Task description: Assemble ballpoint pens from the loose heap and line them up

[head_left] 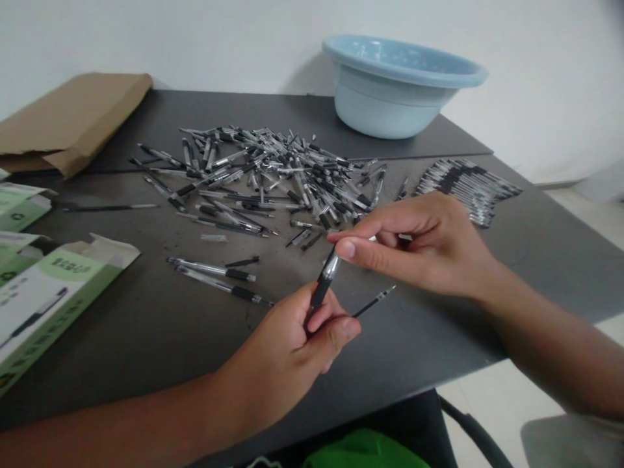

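Not far along I'd say: the row (468, 182) far right looks finished, but the pile (273, 175) mid-table is way bigger. Near the front edge the left hand (292, 344) wraps a pen (324, 283) with a refill (375, 302) poking out right, and the right hand (429, 247) pinches the pen's top. Can't see inside the basin (385, 107) far back; the box (43, 292) near left is open, contents hidden

You have one view, worn on your head. It looks forward and down across the dark table (146, 338) from its near edge. Your left hand (292, 351) and right hand (429, 247) sit close, just below centre. The blue basin (390, 97) and the wall (195, 39) fill the far top.
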Demonstrator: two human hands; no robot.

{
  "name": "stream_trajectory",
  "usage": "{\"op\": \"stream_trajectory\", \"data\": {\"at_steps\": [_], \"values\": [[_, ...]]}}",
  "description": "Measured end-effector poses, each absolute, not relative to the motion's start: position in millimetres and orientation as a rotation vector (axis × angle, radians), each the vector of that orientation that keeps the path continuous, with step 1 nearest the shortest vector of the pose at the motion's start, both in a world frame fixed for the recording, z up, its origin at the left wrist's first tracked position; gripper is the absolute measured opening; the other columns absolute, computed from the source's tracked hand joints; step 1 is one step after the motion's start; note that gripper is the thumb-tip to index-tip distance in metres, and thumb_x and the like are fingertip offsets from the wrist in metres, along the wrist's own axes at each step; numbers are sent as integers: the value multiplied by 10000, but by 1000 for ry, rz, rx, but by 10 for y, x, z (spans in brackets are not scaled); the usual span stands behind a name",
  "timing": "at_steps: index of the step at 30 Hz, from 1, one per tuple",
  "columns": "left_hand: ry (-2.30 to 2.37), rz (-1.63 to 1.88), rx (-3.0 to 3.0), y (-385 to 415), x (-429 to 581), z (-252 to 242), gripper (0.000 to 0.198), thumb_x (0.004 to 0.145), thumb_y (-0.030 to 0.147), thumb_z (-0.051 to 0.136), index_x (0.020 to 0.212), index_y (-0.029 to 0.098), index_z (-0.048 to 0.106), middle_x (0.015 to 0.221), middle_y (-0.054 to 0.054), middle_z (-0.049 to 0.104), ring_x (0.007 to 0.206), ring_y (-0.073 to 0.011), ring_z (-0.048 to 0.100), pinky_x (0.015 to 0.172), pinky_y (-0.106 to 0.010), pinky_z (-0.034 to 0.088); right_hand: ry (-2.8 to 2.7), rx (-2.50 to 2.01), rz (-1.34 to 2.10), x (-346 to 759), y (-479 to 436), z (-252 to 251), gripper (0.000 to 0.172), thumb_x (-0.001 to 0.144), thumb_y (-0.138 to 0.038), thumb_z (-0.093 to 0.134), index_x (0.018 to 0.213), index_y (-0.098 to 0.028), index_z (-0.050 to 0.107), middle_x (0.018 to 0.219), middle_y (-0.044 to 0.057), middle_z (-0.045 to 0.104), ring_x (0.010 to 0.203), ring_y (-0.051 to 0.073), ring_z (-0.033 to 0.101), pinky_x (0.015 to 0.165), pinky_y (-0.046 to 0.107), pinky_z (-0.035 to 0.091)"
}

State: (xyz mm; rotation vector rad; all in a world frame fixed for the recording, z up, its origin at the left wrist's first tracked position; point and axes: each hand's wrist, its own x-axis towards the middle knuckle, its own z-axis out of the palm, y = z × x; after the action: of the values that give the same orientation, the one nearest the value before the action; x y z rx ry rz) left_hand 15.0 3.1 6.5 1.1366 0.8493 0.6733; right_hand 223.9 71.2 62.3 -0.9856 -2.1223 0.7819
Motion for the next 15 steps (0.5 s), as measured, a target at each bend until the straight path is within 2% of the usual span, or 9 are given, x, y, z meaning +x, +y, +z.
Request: {"op": "stream_trajectory", "data": {"at_steps": [6, 12, 15], "values": [[850, 647, 1110, 34, 135, 56, 384, 1025, 259, 631, 777, 246, 339, 650, 105, 426, 573, -82, 381, 533, -221, 340, -2149, -998, 821, 2260, 728, 622, 222, 978, -455, 787, 991, -262, 895, 491, -95, 300, 450, 74, 252, 428, 293, 197], [859, 661, 1185, 31, 134, 52, 407, 1024, 255, 641, 766, 244, 326, 675, 94, 461, 571, -73, 409, 530, -214, 362, -2053, -954, 991, 2247, 742, 591, 206, 887, -501, 866, 930, -301, 886, 492, -77, 310, 472, 116, 339, 425, 302, 269], [847, 697, 1228, 25, 128, 56, 418, 1030, 277, 651, 754, 239, 339, 669, 91, 487, 565, -69, 438, 538, -205, 391, -2021, -909, 1062, 2239, 751, 576, 297, 877, -481, 884, 1100, -284, 880, 508, -89, 361, 481, 101, 345, 439, 277, 288]]}}
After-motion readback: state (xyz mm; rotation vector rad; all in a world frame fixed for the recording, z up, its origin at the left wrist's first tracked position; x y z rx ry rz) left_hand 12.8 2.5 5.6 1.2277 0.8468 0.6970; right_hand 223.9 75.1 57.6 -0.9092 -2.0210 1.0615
